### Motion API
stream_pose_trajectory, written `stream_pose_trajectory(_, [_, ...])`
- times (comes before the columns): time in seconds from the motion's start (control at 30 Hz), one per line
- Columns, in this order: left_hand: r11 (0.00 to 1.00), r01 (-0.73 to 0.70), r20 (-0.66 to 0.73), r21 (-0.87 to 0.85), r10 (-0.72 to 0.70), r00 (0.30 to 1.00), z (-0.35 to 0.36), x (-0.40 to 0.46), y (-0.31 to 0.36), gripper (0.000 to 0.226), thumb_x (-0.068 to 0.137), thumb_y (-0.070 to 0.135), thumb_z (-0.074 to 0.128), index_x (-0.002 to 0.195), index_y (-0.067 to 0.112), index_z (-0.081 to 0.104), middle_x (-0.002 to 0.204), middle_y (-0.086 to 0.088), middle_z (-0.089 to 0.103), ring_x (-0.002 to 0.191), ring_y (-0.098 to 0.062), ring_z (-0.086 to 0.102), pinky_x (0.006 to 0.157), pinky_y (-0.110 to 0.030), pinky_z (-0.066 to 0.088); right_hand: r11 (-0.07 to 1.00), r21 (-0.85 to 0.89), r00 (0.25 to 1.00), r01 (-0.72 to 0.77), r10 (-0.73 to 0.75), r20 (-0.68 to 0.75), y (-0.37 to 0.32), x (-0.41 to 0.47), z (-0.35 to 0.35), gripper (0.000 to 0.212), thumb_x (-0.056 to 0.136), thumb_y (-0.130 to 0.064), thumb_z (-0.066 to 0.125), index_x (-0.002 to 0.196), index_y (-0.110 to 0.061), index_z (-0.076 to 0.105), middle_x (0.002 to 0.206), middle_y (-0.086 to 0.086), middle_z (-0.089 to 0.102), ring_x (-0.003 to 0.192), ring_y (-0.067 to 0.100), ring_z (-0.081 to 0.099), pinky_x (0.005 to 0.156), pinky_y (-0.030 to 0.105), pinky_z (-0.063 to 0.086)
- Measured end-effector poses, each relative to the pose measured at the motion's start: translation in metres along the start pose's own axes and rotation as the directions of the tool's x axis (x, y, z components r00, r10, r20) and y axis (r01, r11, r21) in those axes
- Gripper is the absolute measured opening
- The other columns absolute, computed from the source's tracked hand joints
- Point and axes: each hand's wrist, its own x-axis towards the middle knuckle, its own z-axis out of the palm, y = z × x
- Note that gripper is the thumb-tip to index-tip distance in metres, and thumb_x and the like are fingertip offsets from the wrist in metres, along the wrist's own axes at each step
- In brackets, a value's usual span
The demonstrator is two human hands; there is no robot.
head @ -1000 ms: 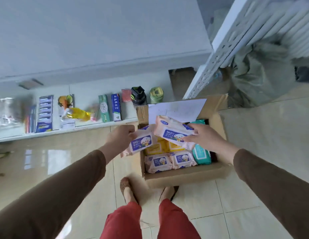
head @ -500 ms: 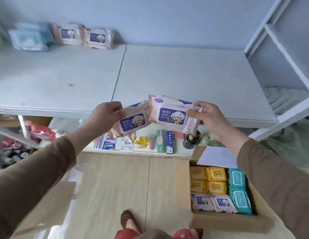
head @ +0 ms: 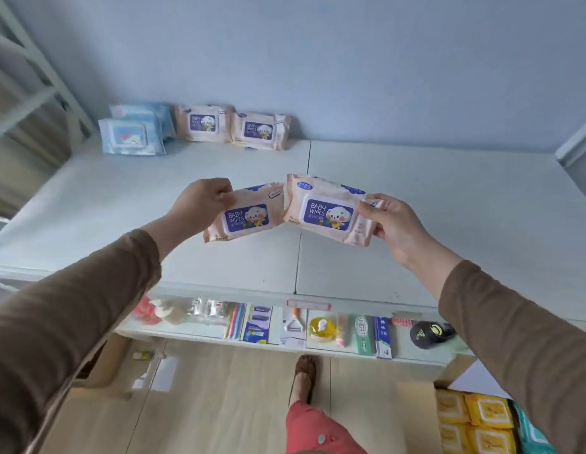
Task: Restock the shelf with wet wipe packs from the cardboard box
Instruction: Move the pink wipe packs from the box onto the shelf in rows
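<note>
Two pink wipe packs are in my hands and, compared with half a second ago, they have risen well over the top shelf (head: pixel 448 224) instead of hanging out past its front edge. My left hand (head: pixel 200 204) pinches the upper left corner of the left pack (head: pixel 242 214); my right hand (head: pixel 396 227) grips the right end of the right pack (head: pixel 324 211), thumb on its face. The two packs touch at their inner edges, both held in the air above the middle of the shelf, near the seam between its two boards.

A second ago both packs were just above the cardboard box (head: pixel 416 407); now the box has slid to the bottom right corner of my view, with yellow packs (head: pixel 478 417) and a teal one in it.

At the back edge of the shelf, toward its left corner, two matching pink packs (head: pixel 232 127) already stand against the wall beside blue packs (head: pixel 131 136). I judge the carry is done and the placing step is next: these two belong in that row, to the right of the pink pair. Plenty remains in the box.
</note>
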Motion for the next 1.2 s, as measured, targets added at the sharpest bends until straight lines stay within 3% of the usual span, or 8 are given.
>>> stream_pose_trajectory(0.13, [0.999, 0.025, 0.013, 0.02, -0.025, 1.0, -0.015, 0.073, -0.031, 0.014, 0.091, 0.016, 0.057, 0.078, 0.012, 0.059, 0.071, -0.008, 0.062, 0.057, -0.022, 0.048, 0.049, -0.028, 0.035, 1.0, 0.013, 1.0, -0.027, 0.027, 0.007, -0.003, 0.079, 0.033, 0.007, 0.089, -0.012, 0.071, 0.093, -0.015, 0.066, 0.096, 0.009, 0.072, 0.08, 0.02, 0.07, 0.071, 0.028, 0.055])
stream_pose_trajectory(0.23, [0.999, 0.037, 0.029, 0.007, -0.037, 0.999, -0.029, 0.119, -0.054, 0.014, 0.092, 0.013, 0.059, 0.078, 0.009, 0.057, 0.067, -0.007, 0.056, 0.053, -0.019, 0.041, 0.048, -0.028, 0.03, 0.998, 0.014, 0.998, -0.066, 0.066, -0.002, -0.008, 0.134, 0.06, 0.016, 0.086, -0.014, 0.074, 0.101, -0.012, 0.068, 0.107, 0.017, 0.073, 0.092, 0.029, 0.069, 0.085, 0.041, 0.052])
stream_pose_trajectory(0.5, [1.0, -0.004, 0.093, -0.028, 0.006, 0.996, -0.07, 0.227, -0.114, 0.019, 0.091, 0.013, 0.062, 0.081, 0.001, 0.052, 0.067, -0.008, 0.046, 0.055, -0.019, 0.035, 0.052, -0.028, 0.026, 0.992, -0.016, 0.991, -0.125, 0.124, -0.05, -0.025, 0.236, 0.14, 0.012, 0.087, -0.016, 0.075, 0.095, -0.013, 0.067, 0.097, 0.01, 0.075, 0.088, 0.028, 0.071, 0.078, 0.038, 0.054])
stream_pose_trajectory(0.67, [0.995, -0.104, 0.171, 0.0, 0.103, 0.98, -0.088, 0.286, -0.138, 0.021, 0.09, 0.012, 0.061, 0.073, 0.005, 0.049, 0.065, -0.003, 0.044, 0.058, -0.019, 0.036, 0.053, -0.03, 0.026, 0.985, -0.063, 0.983, -0.163, 0.156, -0.095, -0.029, 0.278, 0.179, 0.009, 0.088, -0.023, 0.074, 0.091, -0.017, 0.069, 0.098, 0.009, 0.077, 0.097, 0.033, 0.073, 0.095, 0.05, 0.052])
stream_pose_trajectory(0.83, [0.984, -0.173, 0.224, 0.031, 0.161, 0.961, -0.093, 0.329, -0.152, 0.032, 0.089, 0.013, 0.06, 0.064, 0.018, 0.042, 0.063, -0.001, 0.046, 0.059, -0.019, 0.04, 0.055, -0.03, 0.029, 0.979, -0.067, 0.967, -0.19, 0.175, -0.185, -0.02, 0.309, 0.19, 0.036, 0.081, -0.029, 0.077, 0.106, -0.004, 0.069, 0.105, 0.011, 0.076, 0.099, 0.034, 0.072, 0.096, 0.058, 0.052])
stream_pose_trajectory(0.97, [0.97, -0.196, 0.226, 0.14, 0.162, 0.961, -0.088, 0.352, -0.161, 0.016, 0.089, 0.022, 0.061, 0.08, 0.01, 0.057, 0.078, -0.01, 0.061, 0.07, -0.028, 0.054, 0.061, -0.033, 0.038, 0.975, -0.055, 0.932, -0.214, 0.187, -0.31, -0.016, 0.321, 0.201, 0.008, 0.091, -0.018, 0.07, 0.088, -0.013, 0.065, 0.111, 0.015, 0.073, 0.099, 0.032, 0.071, 0.093, 0.049, 0.056])
stream_pose_trajectory(1.03, [0.962, -0.218, 0.228, 0.162, 0.178, 0.957, -0.085, 0.359, -0.166, 0.016, 0.09, 0.024, 0.062, 0.079, 0.012, 0.057, 0.078, -0.008, 0.061, 0.073, -0.029, 0.056, 0.059, -0.032, 0.038, 0.972, -0.074, 0.915, -0.222, 0.182, -0.361, -0.019, 0.323, 0.21, 0.014, 0.092, -0.018, 0.07, 0.081, -0.019, 0.061, 0.108, 0.013, 0.073, 0.097, 0.031, 0.071, 0.087, 0.044, 0.058])
stream_pose_trajectory(1.2, [0.954, -0.248, 0.212, 0.166, 0.211, 0.954, -0.08, 0.367, -0.174, 0.029, 0.087, 0.022, 0.06, 0.065, 0.016, 0.041, 0.064, -0.001, 0.052, 0.063, -0.024, 0.049, 0.052, -0.03, 0.03, 0.981, -0.107, 0.897, -0.162, 0.101, -0.431, -0.021, 0.333, 0.219, 0.019, 0.091, -0.015, 0.071, 0.078, -0.024, 0.061, 0.078, -0.004, 0.067, 0.075, 0.021, 0.07, 0.058, 0.027, 0.055])
